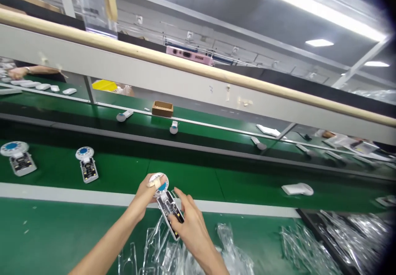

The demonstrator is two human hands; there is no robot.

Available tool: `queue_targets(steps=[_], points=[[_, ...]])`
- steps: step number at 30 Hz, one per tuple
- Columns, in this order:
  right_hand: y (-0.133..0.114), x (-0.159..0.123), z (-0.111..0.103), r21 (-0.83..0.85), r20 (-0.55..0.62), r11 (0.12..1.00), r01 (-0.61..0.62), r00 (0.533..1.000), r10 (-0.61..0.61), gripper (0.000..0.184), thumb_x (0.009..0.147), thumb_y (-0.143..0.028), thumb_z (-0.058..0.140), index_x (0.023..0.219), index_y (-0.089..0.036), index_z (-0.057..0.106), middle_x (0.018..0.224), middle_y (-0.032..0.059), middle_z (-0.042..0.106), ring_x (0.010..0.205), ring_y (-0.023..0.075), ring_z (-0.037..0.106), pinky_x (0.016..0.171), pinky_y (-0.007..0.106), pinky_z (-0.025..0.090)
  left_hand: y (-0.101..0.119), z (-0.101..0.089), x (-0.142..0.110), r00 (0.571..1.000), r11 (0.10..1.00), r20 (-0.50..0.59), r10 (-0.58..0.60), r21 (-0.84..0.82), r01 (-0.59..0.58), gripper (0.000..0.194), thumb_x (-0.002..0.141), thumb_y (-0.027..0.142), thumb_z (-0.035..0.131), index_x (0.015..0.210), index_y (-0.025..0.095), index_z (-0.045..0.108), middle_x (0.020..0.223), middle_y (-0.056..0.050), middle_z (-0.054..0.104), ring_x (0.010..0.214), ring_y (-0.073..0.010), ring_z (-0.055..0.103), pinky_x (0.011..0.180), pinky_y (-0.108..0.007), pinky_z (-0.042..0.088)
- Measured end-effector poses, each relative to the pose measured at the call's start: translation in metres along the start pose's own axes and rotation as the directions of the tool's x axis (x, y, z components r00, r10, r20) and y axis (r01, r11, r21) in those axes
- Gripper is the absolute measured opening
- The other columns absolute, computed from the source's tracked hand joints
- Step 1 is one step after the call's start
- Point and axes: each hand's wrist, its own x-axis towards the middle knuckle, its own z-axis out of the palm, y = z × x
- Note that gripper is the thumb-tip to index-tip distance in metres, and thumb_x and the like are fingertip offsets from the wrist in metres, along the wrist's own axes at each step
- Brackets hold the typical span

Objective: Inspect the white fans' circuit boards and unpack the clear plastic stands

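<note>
A white handheld device with a round head, a blue disc and an exposed dark circuit board is tilted between my hands. My left hand grips the round head, its thumb lying across the face. A pale wrap covers part of that thumb. My right hand is around the lower body, with the thumb at the circuit-board side and the fingers along the right edge. Something clear shows by the right fingertips, too small to make out. Below both hands lies a pile of clear plastic frames on the green worktop.
Similar open devices lie on the green belt to the left; a white device lies to the right. A black tray holds more clear parts. Across the line are a cardboard box and another person's hand.
</note>
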Motion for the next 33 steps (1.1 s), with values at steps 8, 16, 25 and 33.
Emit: queue_targets(steps=[8,16,25,33], points=[[0.004,-0.01,0.037,-0.221,-0.269,0.968,0.119,0.947,-0.178,0.058,0.081,-0.022,0.054,0.136,-0.027,0.039,0.104,0.0105,0.05,0.095,0.0267,0.055,0.069,0.036,0.052,0.002,0.009,-0.015,0.997,0.997,-0.054,0.063,-0.033,-0.065,0.063,0.056,0.061,0.07,0.099,0.018,0.051,0.086,-0.004,0.061,0.073,-0.0176,0.058,0.061,-0.028,0.047],[0.019,-0.013,0.044,-0.268,-0.156,0.956,0.117,0.974,-0.163,0.059,0.091,-0.03,0.044,0.144,-0.034,0.018,0.102,0.01,0.057,0.087,0.0276,0.06,0.067,0.042,0.053,-0.005,0.009,-0.02,0.979,0.985,-0.109,0.173,0.03,-0.171,0.061,0.058,0.056,0.071,0.101,0.018,0.051,0.092,-0.006,0.06,0.08,-0.0198,0.056,0.063,-0.029,0.047],[0.007,-0.023,0.024,-0.187,-0.158,0.948,0.256,0.945,-0.287,0.06,0.088,-0.03,0.052,0.142,-0.033,0.026,0.101,0.0075,0.058,0.092,0.0277,0.056,0.079,0.046,0.048,-0.048,0.009,-0.038,0.986,0.947,0.165,0.006,-0.317,0.047,0.06,0.066,0.048,0.072,0.113,0.015,0.054,0.118,-0.013,0.06,0.111,-0.0258,0.053,0.094,-0.035,0.041],[0.001,-0.001,0.024,0.499,-0.374,0.865,-0.049,0.889,0.266,0.047,0.093,-0.041,0.024,0.072,-0.018,0.059,0.071,0.0044,0.064,0.069,0.0178,0.06,0.066,0.029,0.045,-0.045,0.022,-0.058,0.94,0.941,-0.077,0.333,-0.032,-0.336,0.045,0.063,0.042,0.073,0.101,0.02,0.063,0.104,-0.007,0.065,0.101,-0.0255,0.058,0.092,-0.036,0.045]])
